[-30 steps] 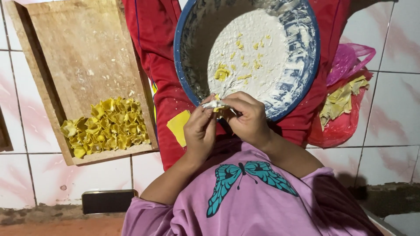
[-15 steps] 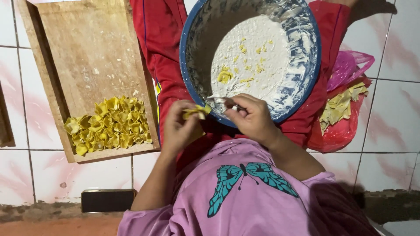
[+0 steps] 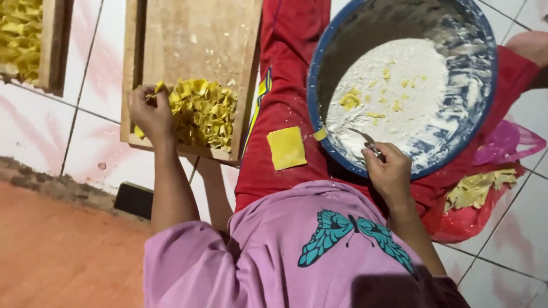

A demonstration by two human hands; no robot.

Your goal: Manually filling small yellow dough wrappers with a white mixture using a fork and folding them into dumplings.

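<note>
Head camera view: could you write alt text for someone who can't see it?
Seen from above, a person's left hand sets a folded yellow dumpling on a pile of them on a wooden tray, while the right hand holds a small metal spoon at a blue-rimmed bowl of white filling. A square yellow wrapper lies on the red-clothed lap.
</note>
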